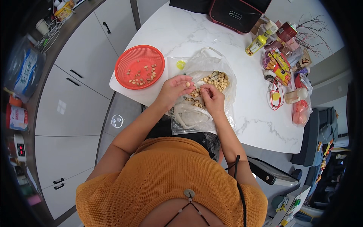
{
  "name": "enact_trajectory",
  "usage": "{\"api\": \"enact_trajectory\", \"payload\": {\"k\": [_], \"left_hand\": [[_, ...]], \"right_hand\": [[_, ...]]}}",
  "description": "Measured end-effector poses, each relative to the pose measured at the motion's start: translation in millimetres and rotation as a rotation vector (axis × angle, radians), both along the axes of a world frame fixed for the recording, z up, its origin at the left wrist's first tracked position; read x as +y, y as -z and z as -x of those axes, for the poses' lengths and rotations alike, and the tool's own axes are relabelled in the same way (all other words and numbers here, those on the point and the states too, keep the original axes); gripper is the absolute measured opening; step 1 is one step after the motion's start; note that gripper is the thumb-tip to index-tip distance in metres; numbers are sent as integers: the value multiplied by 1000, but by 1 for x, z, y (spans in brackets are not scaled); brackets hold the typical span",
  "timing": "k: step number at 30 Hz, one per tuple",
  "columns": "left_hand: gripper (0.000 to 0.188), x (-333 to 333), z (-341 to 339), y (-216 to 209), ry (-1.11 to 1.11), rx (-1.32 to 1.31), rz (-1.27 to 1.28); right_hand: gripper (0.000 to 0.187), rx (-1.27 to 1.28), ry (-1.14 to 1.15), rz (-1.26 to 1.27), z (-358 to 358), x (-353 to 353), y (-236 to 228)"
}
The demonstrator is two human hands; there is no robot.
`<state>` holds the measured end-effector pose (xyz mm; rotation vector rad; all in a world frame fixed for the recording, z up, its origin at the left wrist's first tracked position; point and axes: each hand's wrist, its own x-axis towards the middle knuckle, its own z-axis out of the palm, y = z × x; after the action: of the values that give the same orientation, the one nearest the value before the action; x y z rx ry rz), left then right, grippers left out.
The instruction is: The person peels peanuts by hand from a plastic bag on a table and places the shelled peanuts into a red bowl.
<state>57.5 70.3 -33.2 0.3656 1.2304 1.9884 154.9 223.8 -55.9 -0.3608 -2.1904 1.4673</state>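
White and marble-veined, the surface [257, 108] carries a red basket [139, 52] with loose kernels [137, 81] inside, while the left hand [174, 90] grips a pale nut [188, 84] in its fingers above the plastic bag [230, 72]. From that hand the basket lies near, forward and to the left, farther from the right hand [214, 100], whose fingers curl beside broken shells [194, 102]; whether they pinch anything, I cannot tell.
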Motion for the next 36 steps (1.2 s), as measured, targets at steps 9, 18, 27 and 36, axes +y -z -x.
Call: {"api": "enact_trajectory", "payload": {"k": [9,18,27,36], "left_hand": [[31,-2,2,-2,48,-189,-62],[30,-3,5,0,72,-195,-65],[29,-2,4,-3,76,-242,-89],[27,-3,4,1,106,-262,-121]], "right_hand": [[10,-28,3,-50,0,2,0],[10,-51,5,-75,-2,1,-7],[10,-47,7,-60,-3,1,-8],[10,-50,13,-61,-3,0,-12]]}}
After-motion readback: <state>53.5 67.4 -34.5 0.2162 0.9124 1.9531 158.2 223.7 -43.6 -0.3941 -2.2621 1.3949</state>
